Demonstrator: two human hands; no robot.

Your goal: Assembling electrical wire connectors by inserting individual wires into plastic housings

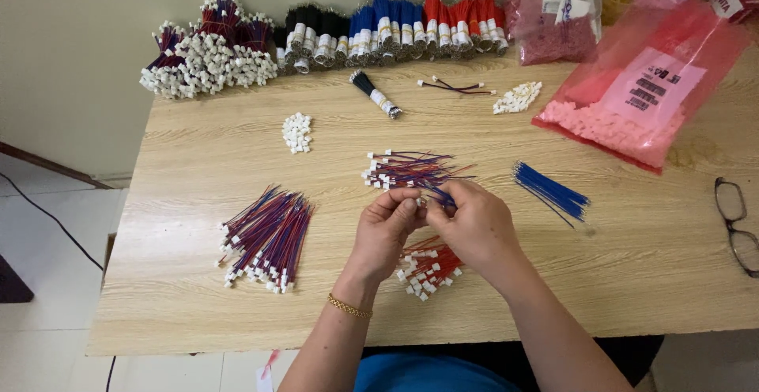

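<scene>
Over a wooden table [198,313], the left hand [385,230] and right hand [474,222] meet, fingertips pinching a blue wire with a small white connector [431,196]. Red connector-tipped wires [428,267] lie beneath them, a red-and-blue wire pile [265,238] lies to the left, and loose blue wires [551,192] to the right.

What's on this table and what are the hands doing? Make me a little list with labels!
Table: light wooden table
Left hand: left hand pinches a small white connector
Right hand: right hand pinches a blue wire at that connector
Beyond the hands: finished red-and-blue leads
Under the hands: red wires with white plugs
Left pile: big pile of red-and-blue leads
Right pile: loose blue wires
Back edge: bundled wires, pink bags
Right edge: glasses
</scene>
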